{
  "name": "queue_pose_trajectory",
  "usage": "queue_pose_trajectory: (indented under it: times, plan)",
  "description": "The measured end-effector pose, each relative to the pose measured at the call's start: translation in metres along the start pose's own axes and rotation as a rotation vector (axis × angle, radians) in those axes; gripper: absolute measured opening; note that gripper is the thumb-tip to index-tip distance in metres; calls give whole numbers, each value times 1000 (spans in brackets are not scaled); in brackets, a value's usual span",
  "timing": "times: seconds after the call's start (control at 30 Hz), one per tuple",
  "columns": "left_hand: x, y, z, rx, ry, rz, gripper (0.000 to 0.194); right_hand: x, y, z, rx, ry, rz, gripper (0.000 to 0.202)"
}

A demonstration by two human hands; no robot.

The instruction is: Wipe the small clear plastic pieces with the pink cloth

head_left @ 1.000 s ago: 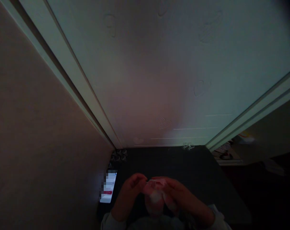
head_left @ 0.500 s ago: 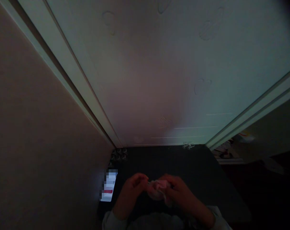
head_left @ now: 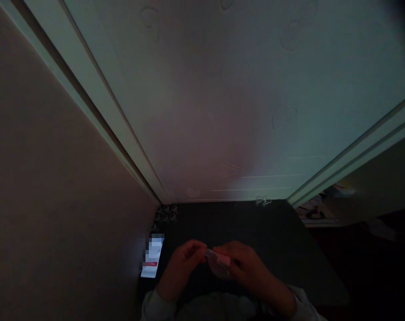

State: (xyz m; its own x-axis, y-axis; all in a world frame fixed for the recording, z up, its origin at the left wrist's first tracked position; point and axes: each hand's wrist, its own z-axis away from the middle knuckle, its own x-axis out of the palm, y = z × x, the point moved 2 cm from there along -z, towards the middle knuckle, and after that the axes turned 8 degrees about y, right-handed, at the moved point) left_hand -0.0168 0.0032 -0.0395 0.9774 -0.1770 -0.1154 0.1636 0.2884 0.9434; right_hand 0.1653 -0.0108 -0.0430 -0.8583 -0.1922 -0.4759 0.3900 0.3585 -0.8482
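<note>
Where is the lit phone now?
In the head view, the lit phone lies at the left side of the dark table, beside the wall, left of the left hand.

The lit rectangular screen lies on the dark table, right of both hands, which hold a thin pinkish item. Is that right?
No: the head view shows the lit rectangular screen on the dark table, left of the left hand and right hand, which hold the thin pinkish item.
</note>
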Motion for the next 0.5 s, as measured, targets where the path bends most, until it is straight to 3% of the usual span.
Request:
queue_pose_trajectory:
  times: [0.2, 0.3, 0.37, 0.43, 0.5]
  plan:
    - [-3, -7, 0, 45, -56, -34, 25, -1, 0, 0, -34, -7, 60, 32]
    - [-5, 4, 0, 120, 0, -165, 27, 1, 4, 0, 9, 33, 32, 33]
    - [-9, 25, 4, 268, 126, -304, 31, 0, 7, -1, 67, 78, 9, 33]
    - [-12, 55, 16, 510, 266, -432, 29, -3, 10, -2, 135, 128, -18, 34]
    - [-11, 84, 35, 748, 303, -490, 29, -7, 12, -1, 177, 181, -42, 33]
